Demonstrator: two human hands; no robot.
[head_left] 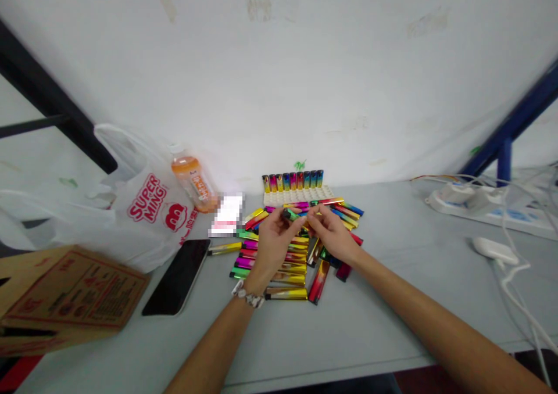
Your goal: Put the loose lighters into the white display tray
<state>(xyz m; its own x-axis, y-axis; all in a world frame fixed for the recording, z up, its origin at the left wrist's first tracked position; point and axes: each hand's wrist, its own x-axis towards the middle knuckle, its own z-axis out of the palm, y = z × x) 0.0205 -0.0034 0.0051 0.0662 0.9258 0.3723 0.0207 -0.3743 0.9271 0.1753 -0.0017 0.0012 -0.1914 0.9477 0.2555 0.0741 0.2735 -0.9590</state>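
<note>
My left hand [278,236] is closed around a shiny green tube with a dark end [290,214], held just above a pile. My right hand [330,229] meets it from the right, with thumb and fingertips pinched at the tube's other end; whatever lies between those fingertips is too small to make out. Below and around both hands lie many metallic colour-faded tubes [290,278] in yellow, red, purple, green and blue. Behind the hands, a white tray with rows of holes [300,196] holds a row of upright tubes [293,181] along its back edge.
At left are a black phone [178,278], a cardboard box [82,292], a white plastic bag [150,208] and an orange drink bottle [194,179]. A blurred white card [227,214] lies near the bottle. White power strips [479,205] and a charger with cables [496,250] sit at right.
</note>
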